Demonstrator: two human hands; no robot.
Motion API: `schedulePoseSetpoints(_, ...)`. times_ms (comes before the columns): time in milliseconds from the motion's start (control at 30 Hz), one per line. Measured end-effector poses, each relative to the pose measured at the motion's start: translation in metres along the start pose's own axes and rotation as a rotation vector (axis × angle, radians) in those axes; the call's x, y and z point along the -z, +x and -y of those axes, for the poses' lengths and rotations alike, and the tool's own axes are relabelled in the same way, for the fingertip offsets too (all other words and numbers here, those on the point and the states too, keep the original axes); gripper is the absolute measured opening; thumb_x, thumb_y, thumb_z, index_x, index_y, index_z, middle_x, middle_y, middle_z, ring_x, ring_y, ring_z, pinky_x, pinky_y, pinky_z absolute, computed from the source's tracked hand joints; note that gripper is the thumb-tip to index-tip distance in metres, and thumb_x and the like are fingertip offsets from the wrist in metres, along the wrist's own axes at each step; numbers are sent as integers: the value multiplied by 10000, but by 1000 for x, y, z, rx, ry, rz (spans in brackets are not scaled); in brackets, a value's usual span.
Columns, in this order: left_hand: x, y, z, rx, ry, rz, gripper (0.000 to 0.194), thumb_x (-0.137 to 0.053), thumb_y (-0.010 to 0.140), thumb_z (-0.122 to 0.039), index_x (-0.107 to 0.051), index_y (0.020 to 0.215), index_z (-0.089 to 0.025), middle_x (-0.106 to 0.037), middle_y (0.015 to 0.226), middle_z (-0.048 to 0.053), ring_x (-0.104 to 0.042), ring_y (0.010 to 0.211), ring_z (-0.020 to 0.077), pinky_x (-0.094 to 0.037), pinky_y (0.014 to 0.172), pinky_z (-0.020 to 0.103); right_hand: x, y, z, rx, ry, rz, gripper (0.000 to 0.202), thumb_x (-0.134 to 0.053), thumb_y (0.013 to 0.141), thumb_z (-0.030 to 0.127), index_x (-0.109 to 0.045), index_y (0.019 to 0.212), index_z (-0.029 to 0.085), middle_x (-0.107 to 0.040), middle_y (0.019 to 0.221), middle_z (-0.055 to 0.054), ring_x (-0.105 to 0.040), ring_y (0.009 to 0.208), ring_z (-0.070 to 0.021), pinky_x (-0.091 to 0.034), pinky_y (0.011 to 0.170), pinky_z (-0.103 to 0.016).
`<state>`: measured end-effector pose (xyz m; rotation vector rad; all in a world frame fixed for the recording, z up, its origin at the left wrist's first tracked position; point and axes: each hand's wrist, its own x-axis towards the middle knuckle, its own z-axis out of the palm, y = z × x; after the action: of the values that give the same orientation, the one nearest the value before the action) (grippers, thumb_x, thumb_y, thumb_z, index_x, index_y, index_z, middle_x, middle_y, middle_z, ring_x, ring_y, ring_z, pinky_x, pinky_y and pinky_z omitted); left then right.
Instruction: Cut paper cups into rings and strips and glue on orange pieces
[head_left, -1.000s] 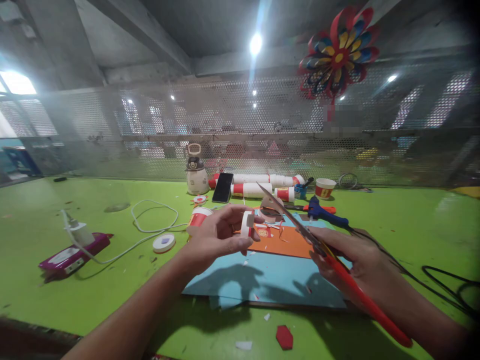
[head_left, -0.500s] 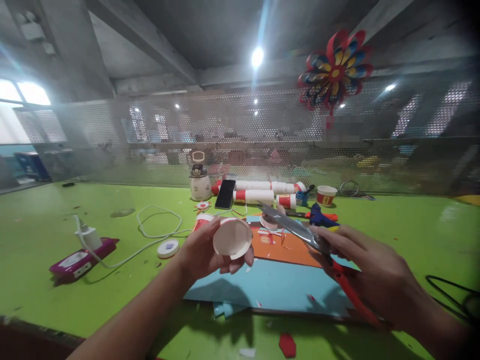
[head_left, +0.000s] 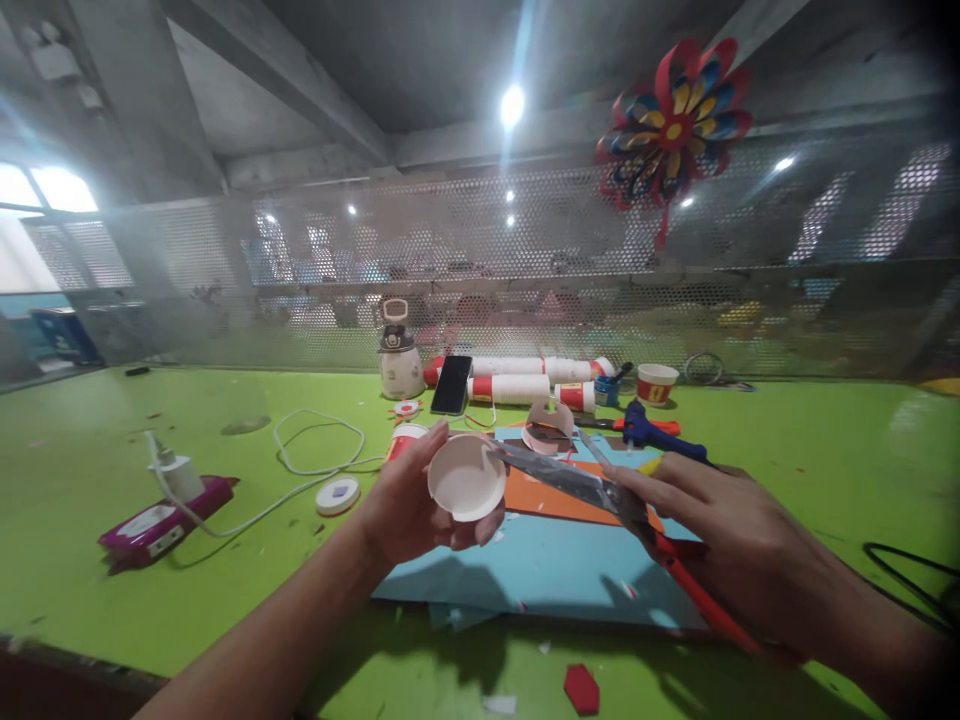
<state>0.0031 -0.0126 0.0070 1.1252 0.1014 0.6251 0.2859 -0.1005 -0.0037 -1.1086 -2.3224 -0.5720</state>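
Note:
My left hand point(head_left: 416, 490) is closed round a shallow, round white paper cup bottom point(head_left: 466, 480), its hollow side facing me. In my right hand point(head_left: 739, 540) is a pair of scissors point(head_left: 577, 482) with red handles and metal blades, which point left. One blade tip reaches the cup piece's upper right rim; whether it touches cannot be made out. Below both hands lie light blue sheets point(head_left: 525, 560) and an orange sheet point(head_left: 551, 492). A cut paper cup ring point(head_left: 547, 428) stands just behind the blades.
Behind are a phone point(head_left: 452, 385), a bottle point(head_left: 400, 362), stacked paper cups point(head_left: 511, 389), an upright cup point(head_left: 657, 385) and a blue glue gun point(head_left: 652, 428). A purple power strip point(head_left: 165, 520) with a white cable lies left. A red scrap point(head_left: 582, 689) lies in front.
The scissors have moved left and slightly down, so their tip now meets the cup piece's rim in view. The blades have spread apart. My left hand is nearly still.

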Motion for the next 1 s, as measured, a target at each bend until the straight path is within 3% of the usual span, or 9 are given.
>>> schedulePoseSetpoints(233, 6, 1, 1, 21, 45, 1, 550, -378, 863, -647, -601, 971, -156, -666, 647, 84, -510, 457, 110, -329, 375, 184, -1, 0, 2, -10, -3, -8, 507, -441, 834, 19, -468, 1317, 174, -543, 823, -63, -535, 641, -193, -436, 551, -335)
schedulePoseSetpoints(1000, 0, 1, 1, 39, 66, -2, 539, -333, 885, -613, -573, 965, -137, -664, 657, 96, -503, 434, 110, -249, 386, 203, -2, -1, 3, 3, -32, -22, 466, -466, 851, 25, -482, 1302, 141, -515, 792, -53, -497, 617, -181, -419, 547, -333)
